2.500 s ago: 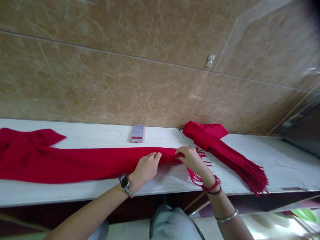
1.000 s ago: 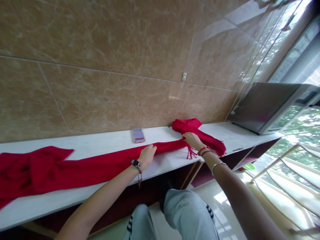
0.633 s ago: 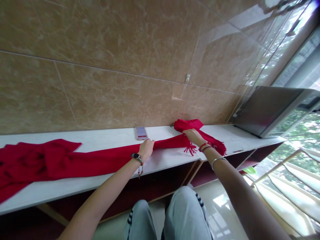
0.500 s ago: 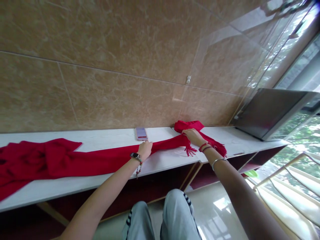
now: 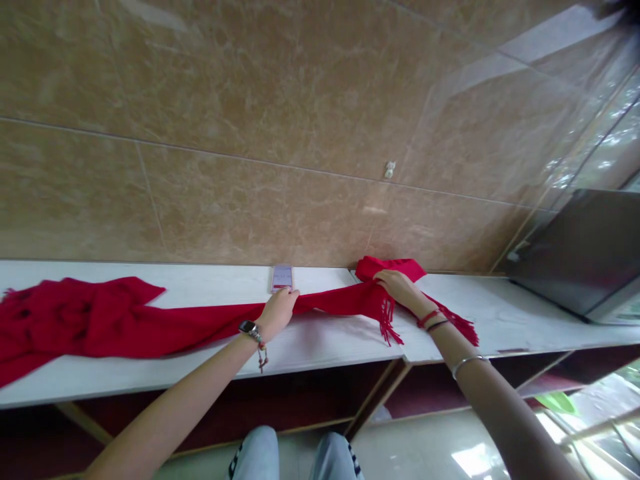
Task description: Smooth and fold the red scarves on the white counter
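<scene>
A long red scarf point(image 5: 200, 327) lies along the white counter, bunched at the left and drawn into a narrow strip toward the right. My left hand point(image 5: 278, 311) is closed around the strip near its middle. At the fringed end, my right hand point(image 5: 400, 288) grips the scarf's top edge, and the tassels hang below it. Between the hands the strip is lifted slightly, with a shadow beneath. Behind my right hand rests another red fringed piece point(image 5: 393, 267); whether it joins the scarf I cannot tell.
A phone point(image 5: 283, 277) lies on the white counter point(image 5: 325, 347) just behind my left hand. The brown tiled wall point(image 5: 250, 207) rises along the back. At the right stands a dark metal box point(image 5: 575, 253). Open shelves point(image 5: 310, 397) run under the counter, with a green item point(image 5: 557, 402) low at the right.
My left hand has slid slightly left along the scarf, and the strip between my hands is longer. My right hand keeps its hold at the fringed end. The view has shifted a little.
</scene>
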### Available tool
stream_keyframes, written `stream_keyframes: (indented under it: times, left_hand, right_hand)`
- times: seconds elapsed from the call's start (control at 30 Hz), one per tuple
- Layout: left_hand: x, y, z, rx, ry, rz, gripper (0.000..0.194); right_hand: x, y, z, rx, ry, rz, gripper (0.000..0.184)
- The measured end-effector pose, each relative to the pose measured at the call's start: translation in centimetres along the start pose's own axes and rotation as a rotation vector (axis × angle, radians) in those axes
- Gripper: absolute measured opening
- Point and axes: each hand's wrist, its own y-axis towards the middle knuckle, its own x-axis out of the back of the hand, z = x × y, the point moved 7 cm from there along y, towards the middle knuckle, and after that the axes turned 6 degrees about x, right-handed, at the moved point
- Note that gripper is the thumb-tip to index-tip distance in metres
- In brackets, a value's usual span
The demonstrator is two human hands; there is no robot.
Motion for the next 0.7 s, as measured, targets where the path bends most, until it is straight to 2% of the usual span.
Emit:
stream_keyframes:
  times: [0.13,0.3,0.47,0.6,0.7]
  left_hand:
    - [-0.6,-0.8,0.2,-0.083,0.077,0.03,0.045]
    - [-0.6,-2.0,0.4,-0.037,0.199,0.059,0.035]
    - [0.2,-2.6,-0.3,-0.006,0.293,0.021,0.03]
    - [0.4,-2.3,-1.1,-0.046,0.154,0.015,0.017]
    - [0.0,-1.8,-1.3,-0.062,0.047,0.014,0.025]
  right_hand:
    - [0.6,0.6,0.5,0.051,0.024,-0.07,0.025]
    - [0.3,1.6,0.5,0.083,-0.004,-0.052,0.029]
    - [0.2,2.0,0.7,0.119,-0.064,0.003,0.032]
    - [0.8,2.2,1.0,0.115,-0.096,0.035,0.028]
    - [1.3,2.3,1.0,0.104,-0.115,0.046,0.026]
